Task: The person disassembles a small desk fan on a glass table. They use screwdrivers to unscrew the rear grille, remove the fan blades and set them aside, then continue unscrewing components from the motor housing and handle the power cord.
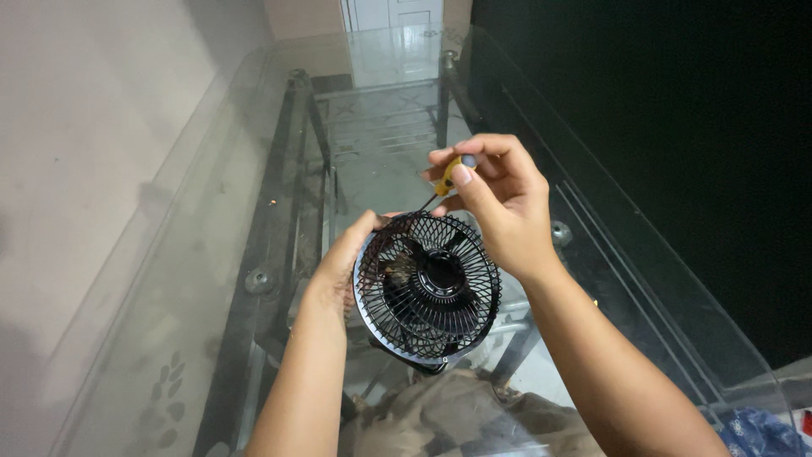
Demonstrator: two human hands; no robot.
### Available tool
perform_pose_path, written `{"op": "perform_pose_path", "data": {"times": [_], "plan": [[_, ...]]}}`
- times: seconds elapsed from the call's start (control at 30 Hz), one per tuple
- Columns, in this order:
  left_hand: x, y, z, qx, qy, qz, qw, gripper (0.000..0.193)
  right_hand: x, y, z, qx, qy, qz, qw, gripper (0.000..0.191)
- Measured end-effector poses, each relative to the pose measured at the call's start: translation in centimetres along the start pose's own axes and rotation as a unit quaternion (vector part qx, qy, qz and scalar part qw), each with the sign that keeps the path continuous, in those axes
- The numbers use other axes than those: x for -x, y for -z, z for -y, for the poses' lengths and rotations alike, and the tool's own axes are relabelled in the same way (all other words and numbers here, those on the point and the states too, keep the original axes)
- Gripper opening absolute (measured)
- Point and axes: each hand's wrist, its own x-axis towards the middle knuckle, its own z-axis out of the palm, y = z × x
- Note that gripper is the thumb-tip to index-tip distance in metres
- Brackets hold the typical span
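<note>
Both forearms ran off the bottom edge. Left hand (342, 262) gripped the rim of a small black fan (427, 288) above the glass bench (169, 322), its fingers hidden behind the grille. Right hand (499, 207) pinched a yellow-handled screwdriver (448, 176); its tip was hard to see.

The glass table (211, 279) lies bare toward 12 and 9 o'clock of the small black fan (427, 288), so hands could pass there. At 3 o'clock the glass edge ends the room; at 6 o'clock the person's lap crowds close below.
</note>
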Motion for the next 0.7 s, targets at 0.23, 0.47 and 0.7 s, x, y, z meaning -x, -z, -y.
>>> {"op": "perform_pose_path", "data": {"times": [0.23, 0.47, 0.7], "plan": [[0.6, -1.1, -0.5, -0.032, 0.006, -0.016, 0.999, 0.047, 0.3, 0.4, -0.9, 0.012, 0.019, 0.028, 0.999, 0.017], [0.9, -1.7, -0.9, -0.05, -0.001, -0.011, 0.999, 0.047, -0.3, 0.7, -0.1, 0.076, 0.04, 0.023, 0.996, 0.022], [0.4, -0.6, -0.5, -0.051, -0.01, -0.018, 0.999, 0.045, -0.6, 1.6, 0.6, 0.107, 0.073, 0.018, 0.991, 0.024]]}}
